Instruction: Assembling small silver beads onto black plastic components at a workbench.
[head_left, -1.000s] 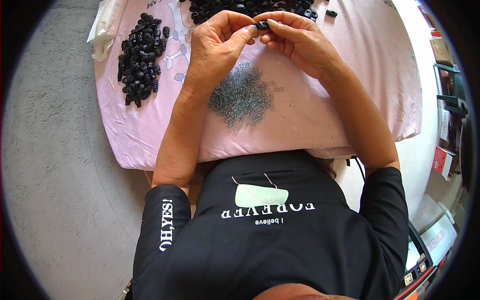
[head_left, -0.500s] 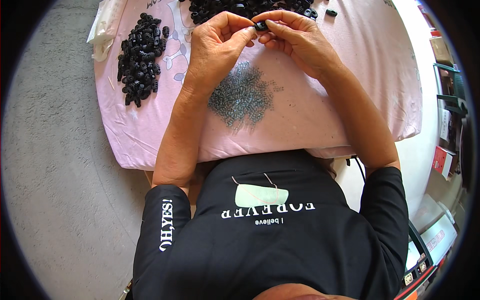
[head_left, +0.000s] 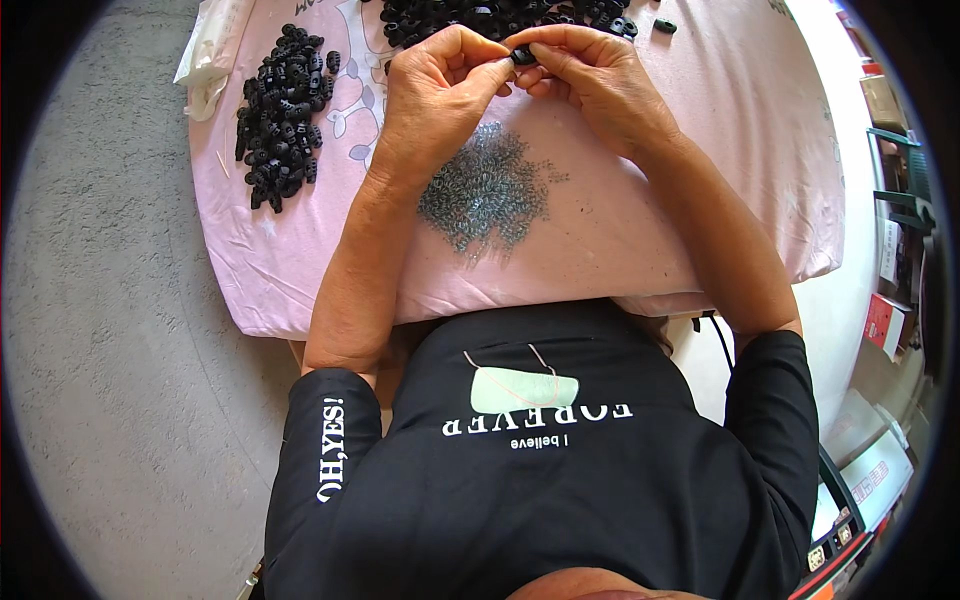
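Over the far part of the table, my two hands meet at a small black plastic cord lock. My right hand pinches it between thumb and forefinger, the other fingers curled beneath. Against its left end, the thumb and forefinger of my left hand are pressed together; any smaller part between those fingertips is hidden. A loose heap of small metal springs lies between my forearms. Just beyond my hands spreads a big pile of black cord lock parts, and another heap of black parts lies to the left.
A pink printed cloth covers the table. One black piece lies apart at the far right. A thin wooden stick and a whitish plastic bag are at the left edge. Boxes stand on the right.
Both hands stay in nearly the same place, fingertips shifting slightly around the cord lock. Less of its left end shows now. The heaps look the same.
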